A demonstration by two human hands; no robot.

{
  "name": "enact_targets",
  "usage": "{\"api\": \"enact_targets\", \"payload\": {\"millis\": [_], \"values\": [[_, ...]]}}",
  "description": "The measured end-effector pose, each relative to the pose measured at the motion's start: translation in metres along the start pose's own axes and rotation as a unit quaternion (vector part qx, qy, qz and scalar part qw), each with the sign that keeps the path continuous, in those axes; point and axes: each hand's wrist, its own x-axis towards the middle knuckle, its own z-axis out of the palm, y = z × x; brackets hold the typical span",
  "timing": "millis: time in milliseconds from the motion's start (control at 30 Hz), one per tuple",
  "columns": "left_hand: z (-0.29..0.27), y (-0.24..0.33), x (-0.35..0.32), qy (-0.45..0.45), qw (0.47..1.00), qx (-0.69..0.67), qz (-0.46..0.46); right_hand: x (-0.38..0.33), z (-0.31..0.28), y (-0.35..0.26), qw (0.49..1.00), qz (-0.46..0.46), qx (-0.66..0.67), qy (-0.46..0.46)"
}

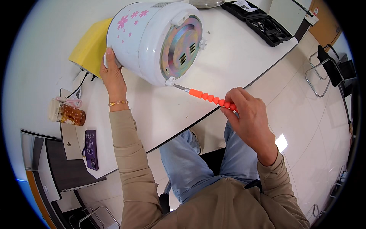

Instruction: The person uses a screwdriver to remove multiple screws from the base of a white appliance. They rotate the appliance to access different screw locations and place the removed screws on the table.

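A white rice cooker (143, 42) with pink flowers lies tilted on its side, its round metal base (182, 47) facing right. My left hand (113, 72) grips the cooker's near-left side, thumb on the shell, most fingers hidden behind it. Between the fingers and thumb of my right hand (249, 112) is the end of an orange flexible screwdriver extension (207, 97). Its metal bit reaches the small white foot (170, 81) at the base's lower edge; whether it sits in a screw there is too small to tell.
Behind the cooker stands a yellow box-shaped thing (89, 49) with a black cable. An open black tool case (265, 26) and a round metal lid (206, 3) lie at the back. A purple phone (90, 149) and a brown patterned cup (72, 115) are at the left. The table edge slants below my hands.
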Motion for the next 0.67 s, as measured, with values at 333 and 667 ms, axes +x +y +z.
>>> {"api": "enact_targets", "payload": {"millis": [333,667], "values": [[0.0001,-0.0016,0.0004,0.003,1.000,0.000,0.000,-0.0011,0.0029,0.0007,1.000,-0.010,-0.006,0.022],[-0.0006,-0.0024,0.0003,0.006,1.000,0.005,0.004,-0.0008,0.0029,-0.0008,0.999,-0.014,0.044,0.021]]}}
